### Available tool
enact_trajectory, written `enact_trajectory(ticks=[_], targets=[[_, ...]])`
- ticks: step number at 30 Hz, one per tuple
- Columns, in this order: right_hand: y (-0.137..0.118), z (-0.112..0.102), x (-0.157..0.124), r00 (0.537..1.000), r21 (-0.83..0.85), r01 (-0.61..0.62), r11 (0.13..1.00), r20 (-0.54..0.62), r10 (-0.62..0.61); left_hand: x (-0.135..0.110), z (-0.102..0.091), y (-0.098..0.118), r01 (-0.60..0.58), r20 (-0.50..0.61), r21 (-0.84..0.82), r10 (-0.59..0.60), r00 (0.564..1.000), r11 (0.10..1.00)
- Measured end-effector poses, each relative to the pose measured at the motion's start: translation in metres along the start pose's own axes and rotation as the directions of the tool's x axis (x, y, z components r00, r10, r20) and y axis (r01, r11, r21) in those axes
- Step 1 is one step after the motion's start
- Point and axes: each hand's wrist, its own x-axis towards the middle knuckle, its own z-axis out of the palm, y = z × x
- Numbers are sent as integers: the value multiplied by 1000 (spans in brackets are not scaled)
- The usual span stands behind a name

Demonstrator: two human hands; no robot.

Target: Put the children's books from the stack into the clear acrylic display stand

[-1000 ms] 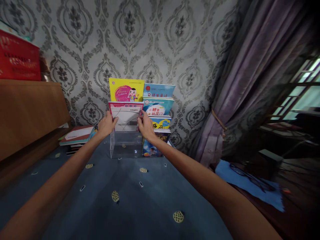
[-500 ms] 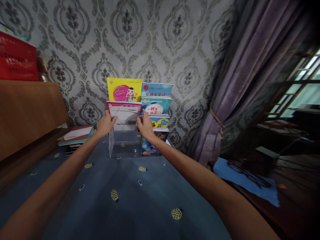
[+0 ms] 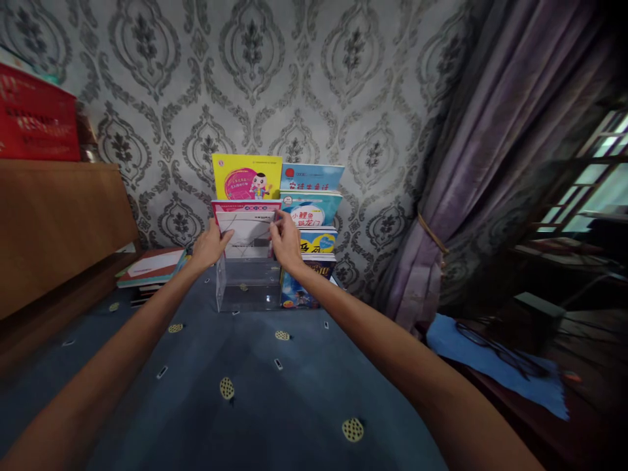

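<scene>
A white-covered book [image 3: 245, 234] stands in the left column of a clear stepped book rack [image 3: 248, 297]. My left hand [image 3: 209, 244] grips its left edge, thumb on the front. My right hand [image 3: 286, 241] is closed on its right edge, fingers near the top corner. Right behind it shows the top strip of a pink-red book [image 3: 226, 206], and behind that stands a yellow book [image 3: 248, 176] with a cartoon figure. Several books fill the right column, among them a light-blue one [image 3: 314, 175] at the back and a dark-blue one [image 3: 297, 288] in front.
The rack rests on a dark blue cloth [image 3: 196, 392] against a patterned wall. At left lie stacked books [image 3: 152, 265] beside a wooden cabinet [image 3: 59, 222] with a red box [image 3: 36, 118] on it. A purple curtain [image 3: 471, 163] and glasses [image 3: 500, 350] on blue cloth are at right.
The white book appears slightly lower against the pink-red book behind it, both hands still on its edges. The whole view has shifted a little.
</scene>
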Motion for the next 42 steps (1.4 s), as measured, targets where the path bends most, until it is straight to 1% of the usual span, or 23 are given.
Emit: enact_trajectory(ticks=[3, 6, 11, 13, 16, 18, 20, 23, 24, 26, 28, 30, 32, 35, 37, 39, 42], targets=[[2, 4, 8, 997, 76, -73, 994, 8, 72, 1, 3, -3, -25, -1, -18, 25, 1000, 1000], [3, 4, 16, 993, 92, -116, 989, 10, 115, 2, 5, -5, -20, 1, -20, 20, 1000, 1000], [7, 4, 20, 996, 110, -87, 990, -13, 89, 2, 8, -7, -17, -1, -42, 17, 1000, 999], [11, 6, 19, 996, 124, -77, 989, -36, 82, 1, 9, -7, -29, -2, -80, 29, 1000, 996], [17, 10, 17, 996, 136, -74, 988, -46, 81, -4, 13, -14, -83, -13, -166, 82, 997, 983], [22, 11, 17, 996, 139, -65, 988, -45, 72, -10, 17, -24, -114, -34, -190, 109, 993, 975], [24, 12, 16, 998, 137, -46, 990, -44, 52, -18, 24, -41, -134, -59, -164, 126, 990, 977], [20, 9, 9, 998, 146, -23, 989, -56, 32, -30, 33, -82, -117, -53, -36, 115, 992, 993], [16, 8, 3, 997, 159, -23, 987, -63, 33, -33, 35, -98, -80, -28, 22, 80, 996, 997], [6, 6, -14, 997, 195, -31, 980, -61, 44, -38, 40, -133, 25, 43, 143, -32, 999, 989], [-6, 4, -38, 998, 232, -44, 972, -23, 50, -39, 44, -166, 104, 109, 248, -134, 985, 963], [-15, 4, -66, 997, 256, -78, 963, 42, 70, -39, 48, -195, 112, 166, 321, -172, 971, 941], [-20, 5, -95, 987, 259, -136, 956, 118, 108, -36, 52, -217, 90, 221, 356, -177, 959, 930], [-18, 11, -134, 954, 226, -245, 943, 229, 193, -31, 57, -237, 70, 302, 360, -187, 935, 930], [-14, 18, -157, 926, 205, -324, 923, 267, 266, -29, 58, -245, 64, 339, 347, -188, 922, 936], [-9, 25, -179, 895, 198, -400, 895, 293, 335, -29, 58, -251, 47, 349, 337, -171, 921, 941], [-5, 35, -210, 844, 198, -494, 847, 344, 412, -32, 58, -259, -10, 328, 354, -114, 938, 935]])
